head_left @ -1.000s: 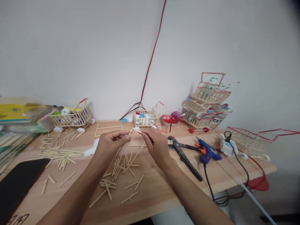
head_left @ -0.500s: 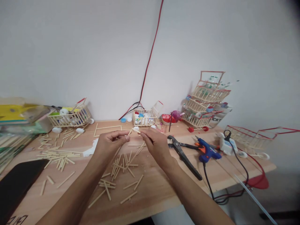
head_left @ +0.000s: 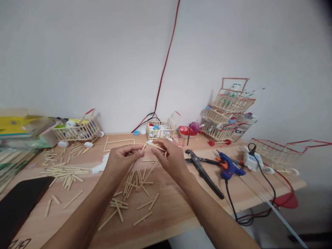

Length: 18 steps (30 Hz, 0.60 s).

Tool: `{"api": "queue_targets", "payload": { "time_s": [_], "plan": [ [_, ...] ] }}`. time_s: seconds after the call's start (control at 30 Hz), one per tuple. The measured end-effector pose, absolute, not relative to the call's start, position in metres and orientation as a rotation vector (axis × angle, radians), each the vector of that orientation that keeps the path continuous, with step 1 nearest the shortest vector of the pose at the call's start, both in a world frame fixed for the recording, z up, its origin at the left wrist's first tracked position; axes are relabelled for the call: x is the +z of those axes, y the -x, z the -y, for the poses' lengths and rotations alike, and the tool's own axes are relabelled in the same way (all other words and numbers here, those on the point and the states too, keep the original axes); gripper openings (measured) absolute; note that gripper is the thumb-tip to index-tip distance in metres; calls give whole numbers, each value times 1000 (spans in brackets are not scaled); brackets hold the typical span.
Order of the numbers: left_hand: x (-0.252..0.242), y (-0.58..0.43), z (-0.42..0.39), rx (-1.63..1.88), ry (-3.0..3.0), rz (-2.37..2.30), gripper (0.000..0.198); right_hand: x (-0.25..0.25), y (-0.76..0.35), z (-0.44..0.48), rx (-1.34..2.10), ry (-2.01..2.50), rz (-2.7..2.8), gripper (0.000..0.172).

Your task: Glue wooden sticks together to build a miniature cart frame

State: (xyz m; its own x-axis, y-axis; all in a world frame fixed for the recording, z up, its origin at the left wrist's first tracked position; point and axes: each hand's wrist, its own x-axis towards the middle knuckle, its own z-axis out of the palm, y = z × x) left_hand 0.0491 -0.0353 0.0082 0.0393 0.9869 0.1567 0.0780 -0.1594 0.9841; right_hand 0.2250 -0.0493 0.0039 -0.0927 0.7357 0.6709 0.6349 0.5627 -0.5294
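Observation:
Over the middle of the wooden table, my left hand (head_left: pixel 126 157) pinches a thin wooden stick (head_left: pixel 144 146) between thumb and fingertips. A second wooden stick (head_left: pixel 157 147) meets it at the tip, making an angled corner. Around this second stick is my right hand (head_left: pixel 171 157), its thumb and index finger spread apart; any light contact is too small to make out. Beneath both hands, several loose short sticks (head_left: pixel 137 183) lie scattered. A three-sided stick frame (head_left: pixel 120 141) rests on the table behind my left hand.
Pliers (head_left: pixel 204 173) and a blue glue gun (head_left: pixel 230 166) with its cord lie at right. Small stick carts (head_left: pixel 160 130) stand along the wall, and stacked carts (head_left: pixel 228 114) rise at back right. A black flat object (head_left: pixel 23 204) lies at left beside more sticks (head_left: pixel 66 173).
My right thumb and index finger have parted from their pinch at the joint, showing more of the second stick. My left hand keeps its hold in nearly the same place.

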Motion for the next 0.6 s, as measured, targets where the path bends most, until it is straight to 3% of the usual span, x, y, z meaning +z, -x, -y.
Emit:
{"api": "queue_targets", "payload": {
  "time_s": [0.6],
  "plan": [
    [7, -54, 39, 1268, -1426, -1166, 27, 0, -230, 47, 30, 1108, 1853, 20]
  ]
}}
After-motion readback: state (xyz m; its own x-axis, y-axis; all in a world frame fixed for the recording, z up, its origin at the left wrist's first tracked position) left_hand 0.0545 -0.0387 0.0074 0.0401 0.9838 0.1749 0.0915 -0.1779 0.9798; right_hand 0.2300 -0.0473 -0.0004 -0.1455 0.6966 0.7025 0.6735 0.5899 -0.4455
